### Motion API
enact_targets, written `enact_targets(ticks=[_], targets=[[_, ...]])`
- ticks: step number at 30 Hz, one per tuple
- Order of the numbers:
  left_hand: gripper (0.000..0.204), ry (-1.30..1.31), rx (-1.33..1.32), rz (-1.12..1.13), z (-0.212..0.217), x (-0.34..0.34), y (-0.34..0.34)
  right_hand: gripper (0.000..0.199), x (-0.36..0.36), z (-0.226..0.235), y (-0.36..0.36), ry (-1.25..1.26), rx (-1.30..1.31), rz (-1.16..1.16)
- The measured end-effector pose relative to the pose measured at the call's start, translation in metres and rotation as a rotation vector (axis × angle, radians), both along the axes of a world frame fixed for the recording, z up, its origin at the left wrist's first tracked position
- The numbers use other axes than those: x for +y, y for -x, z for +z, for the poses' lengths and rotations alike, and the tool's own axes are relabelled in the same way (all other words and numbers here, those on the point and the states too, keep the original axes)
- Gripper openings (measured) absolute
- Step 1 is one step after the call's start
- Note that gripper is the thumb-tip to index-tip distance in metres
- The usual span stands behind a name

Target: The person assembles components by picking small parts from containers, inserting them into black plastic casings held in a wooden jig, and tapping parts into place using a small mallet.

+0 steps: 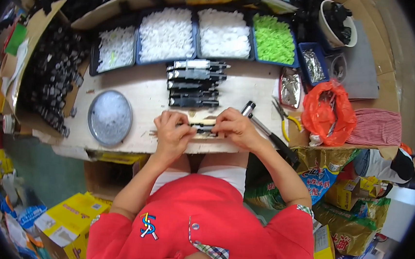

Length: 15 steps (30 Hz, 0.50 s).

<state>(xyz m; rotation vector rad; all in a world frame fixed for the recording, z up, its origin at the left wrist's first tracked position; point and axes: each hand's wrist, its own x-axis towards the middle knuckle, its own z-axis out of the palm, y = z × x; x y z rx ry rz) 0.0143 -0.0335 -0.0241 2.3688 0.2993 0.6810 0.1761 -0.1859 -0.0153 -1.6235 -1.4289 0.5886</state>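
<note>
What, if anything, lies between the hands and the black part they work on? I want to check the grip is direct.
Nothing visible does. The left hand and right hand both touch the small black part directly at the table edge.

Wooden workbench [145, 88]; part trays [167, 35]; round tin [109, 117]; pliers [286, 118]

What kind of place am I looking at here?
Likely a small hand-assembly workbench: trays of white parts and green parts, a stack of black assemblies, yellow-handled pliers.

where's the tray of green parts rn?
Head view, far edge of the table, right of centre: the green parts tray is rightmost of the four big trays, right of a white parts tray, left of a small blue bin.
</note>
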Motion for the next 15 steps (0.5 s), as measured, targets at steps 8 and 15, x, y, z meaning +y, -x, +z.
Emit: enact_targets(ticks=[8,15], targets=[[0.009,0.03,-0.002,0.0,0.003,0.001,0.0,0.007,0.068,0.103,-0.139,-0.278,-0.895,-0.443],[0.01,0.038,-0.007,-0.019,0.004,0.001,-0.004,0.032,0.133,0.145,-0.286,0.655,-0.688,-1.104]])
